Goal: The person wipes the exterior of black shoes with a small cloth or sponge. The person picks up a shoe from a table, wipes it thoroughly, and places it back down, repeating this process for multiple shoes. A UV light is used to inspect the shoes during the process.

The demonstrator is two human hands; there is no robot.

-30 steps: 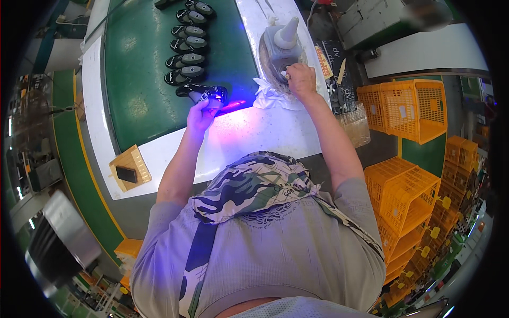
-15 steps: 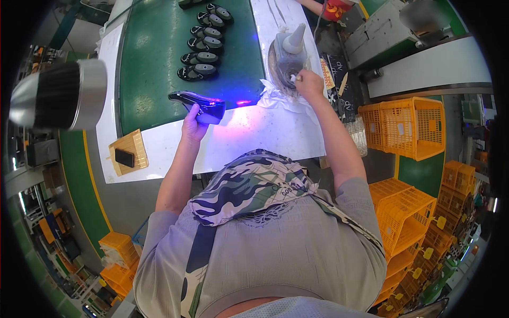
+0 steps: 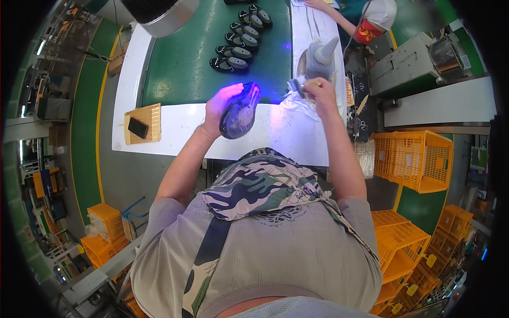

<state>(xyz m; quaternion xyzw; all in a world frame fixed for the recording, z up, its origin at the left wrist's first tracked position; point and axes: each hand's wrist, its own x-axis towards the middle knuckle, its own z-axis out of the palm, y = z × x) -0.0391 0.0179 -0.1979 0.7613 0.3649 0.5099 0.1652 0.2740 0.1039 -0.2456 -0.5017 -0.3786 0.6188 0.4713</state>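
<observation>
My left hand is closed around a glossy black shoe, tilted so its underside faces up. Blue-violet light falls on the fingers and the shoe's far end. My right hand pinches a small brush, its head pointing left above a crumpled white cloth. Just beyond that hand stands a greyish container with a cone-shaped top. Several dark shoes lie in a row on the green belt, farther off.
A phone rests on cardboard at the white table's left end. A blurred lamp-like cylinder hangs at the upper left. Orange crates stand on my right. At the far right, another person's arm reaches onto the table.
My left hand has drawn the shoe nearer and turned its underside up. My right hand has lifted the brush out of the container and brought it nearer. The view has shifted.
</observation>
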